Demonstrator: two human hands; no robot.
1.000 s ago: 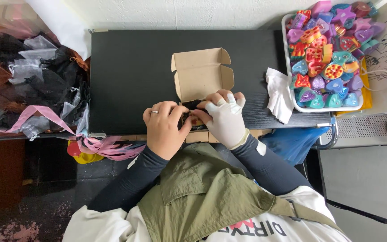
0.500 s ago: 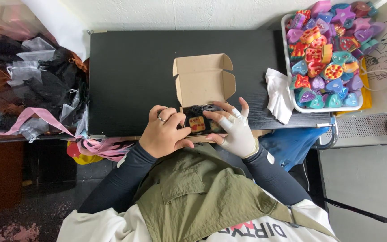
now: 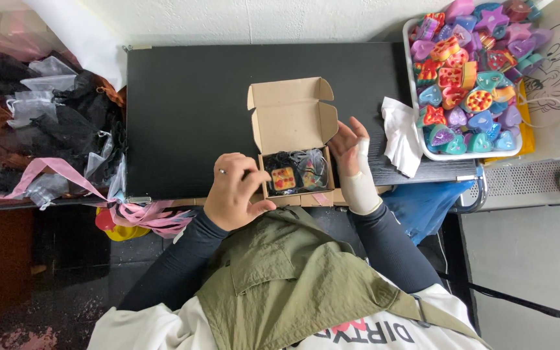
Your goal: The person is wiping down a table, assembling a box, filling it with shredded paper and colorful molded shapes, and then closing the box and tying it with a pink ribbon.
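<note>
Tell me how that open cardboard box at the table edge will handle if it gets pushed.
The cardboard box looks thin and light, so it would probably slide easily on the smooth black table. Its raised lid would likely flop. It sits by the near edge, between the left hand and right hand, so it might drop off.

Hands (image 3: 233, 191) beside open box (image 3: 293, 139), perhaps touching

A small brown cardboard box (image 3: 295, 146) sits open at the near edge of the black table (image 3: 189, 110), its lid flap standing up toward the wall. Inside the box lie two dark pouches, one showing an orange square piece (image 3: 283, 177), the other clear-fronted (image 3: 312, 170). Left of the table is a heap of clear and black bags (image 3: 40, 123). Right of the box, a white tray (image 3: 471, 150) holds colourful shapes.
</note>
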